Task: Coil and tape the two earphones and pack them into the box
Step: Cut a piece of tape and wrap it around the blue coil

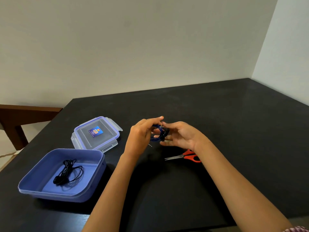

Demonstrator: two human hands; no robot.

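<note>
A coiled blue earphone (158, 133) with black earbuds is held above the middle of the black table. My left hand (142, 136) grips the coil from the left, fingers closed around it. My right hand (180, 135) touches the coil's right side with its fingertips, fingers partly spread. A coiled black earphone (68, 172) lies inside the open blue plastic box (33, 185) at the front left.
The box's clear lid (107, 129) with a blue seal and a sticker lies flat behind the box. Red-handled scissors (185, 156) rest on the table (234, 131) under my right wrist. A wooden chair (20, 114) stands at the far left.
</note>
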